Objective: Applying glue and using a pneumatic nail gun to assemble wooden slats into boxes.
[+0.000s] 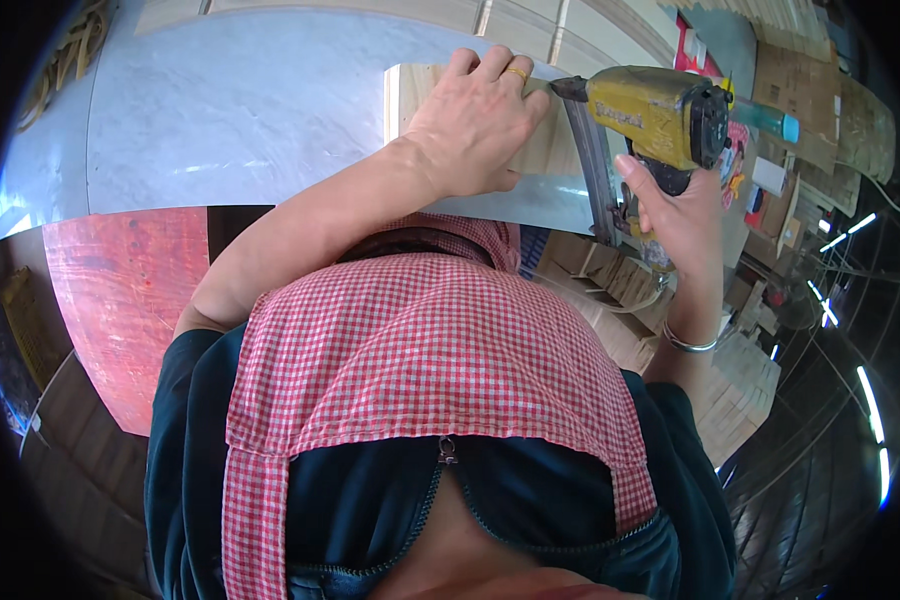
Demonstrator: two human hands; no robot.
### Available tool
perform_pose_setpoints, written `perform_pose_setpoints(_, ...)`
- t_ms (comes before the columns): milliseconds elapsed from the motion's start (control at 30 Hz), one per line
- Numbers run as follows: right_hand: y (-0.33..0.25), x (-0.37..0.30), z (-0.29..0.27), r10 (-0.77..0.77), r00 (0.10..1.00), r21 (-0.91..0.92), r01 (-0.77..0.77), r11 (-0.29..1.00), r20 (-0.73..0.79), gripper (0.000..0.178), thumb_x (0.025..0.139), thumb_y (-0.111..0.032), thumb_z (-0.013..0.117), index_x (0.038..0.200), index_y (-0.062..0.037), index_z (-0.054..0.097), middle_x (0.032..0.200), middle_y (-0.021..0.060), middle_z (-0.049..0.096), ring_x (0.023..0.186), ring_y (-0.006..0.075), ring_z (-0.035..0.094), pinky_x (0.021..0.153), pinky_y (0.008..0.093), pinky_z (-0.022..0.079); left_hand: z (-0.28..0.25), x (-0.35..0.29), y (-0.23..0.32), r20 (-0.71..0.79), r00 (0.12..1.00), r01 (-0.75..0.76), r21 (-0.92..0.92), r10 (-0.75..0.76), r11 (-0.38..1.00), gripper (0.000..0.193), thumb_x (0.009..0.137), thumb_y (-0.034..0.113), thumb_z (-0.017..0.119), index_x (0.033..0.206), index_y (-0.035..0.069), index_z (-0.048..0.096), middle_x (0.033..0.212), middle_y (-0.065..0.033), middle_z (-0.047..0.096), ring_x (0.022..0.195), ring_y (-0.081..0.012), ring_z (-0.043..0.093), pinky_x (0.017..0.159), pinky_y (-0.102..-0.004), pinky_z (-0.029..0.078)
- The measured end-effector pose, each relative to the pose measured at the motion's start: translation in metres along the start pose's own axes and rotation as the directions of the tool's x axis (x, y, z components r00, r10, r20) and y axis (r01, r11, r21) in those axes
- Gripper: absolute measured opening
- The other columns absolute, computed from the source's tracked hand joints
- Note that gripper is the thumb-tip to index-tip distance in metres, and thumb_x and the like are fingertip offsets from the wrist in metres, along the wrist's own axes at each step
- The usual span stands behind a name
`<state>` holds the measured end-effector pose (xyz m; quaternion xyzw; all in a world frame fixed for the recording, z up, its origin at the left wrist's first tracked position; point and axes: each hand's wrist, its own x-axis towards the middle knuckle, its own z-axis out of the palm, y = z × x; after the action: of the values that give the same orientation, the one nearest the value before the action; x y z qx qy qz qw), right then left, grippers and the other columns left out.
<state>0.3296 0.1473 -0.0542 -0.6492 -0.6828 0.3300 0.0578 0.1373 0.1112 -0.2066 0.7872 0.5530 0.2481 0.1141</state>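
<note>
A pale wooden piece (410, 92), box-like in outline, lies on the grey-blue tabletop near its front edge. Across its top rests my left hand (478, 125), fingers curled over the far side and gripping it; a ring shows on one finger. In my right hand (675, 215) is a yellow and black nail gun (645, 110), held by its handle. The gun's dark nose points left and meets the right end of the wood, close to my left fingertips. Its long magazine slants down toward me. Part of the handle is hidden behind my fingers.
The tabletop (220, 110) spreads to the left, with light wooden boards (610, 30) along its far side. A red-painted panel (130, 310) stands below at left. Stacked wood pieces (735, 390) and a cardboard sheet (795, 95) are at right. A clear blue-tipped hose fitting (770, 120) sits behind the gun.
</note>
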Motion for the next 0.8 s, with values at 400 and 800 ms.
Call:
perform_pose_setpoints(400, 0.000, 0.007, -0.001, 0.065, 0.996, 0.022, -0.066, 0.998, 0.054, 0.027, 0.088, -0.018, 0.078, 0.101, 0.0022, 0.068, 0.063, 0.0009, 0.060, 0.042, 0.0077, 0.044, 0.040, 0.0226, 0.033, -0.004, 0.005, -0.001, 0.043, 0.999, 0.017, -0.016, -0.016, 1.000, 0.053, 0.065, 0.037, 0.085, 0.107, 0.008, 0.070, 0.120, -0.0141, 0.058, 0.110, -0.0293, 0.050, 0.098, -0.0449, 0.038)
perform_pose_setpoints(800, -0.002, 0.021, -0.023, 0.056, 0.995, -0.074, -0.050, 0.996, 0.082, 0.032, 0.087, -0.025, 0.080, 0.097, 0.0014, 0.067, 0.060, -0.0001, 0.058, 0.042, 0.0083, 0.045, 0.042, 0.0223, 0.037, 0.003, -0.001, -0.004, -0.004, 0.999, -0.035, 0.031, 0.035, 0.999, 0.059, 0.065, 0.037, 0.084, 0.113, 0.009, 0.065, 0.120, -0.0153, 0.058, 0.111, -0.0301, 0.051, 0.101, -0.0450, 0.038)
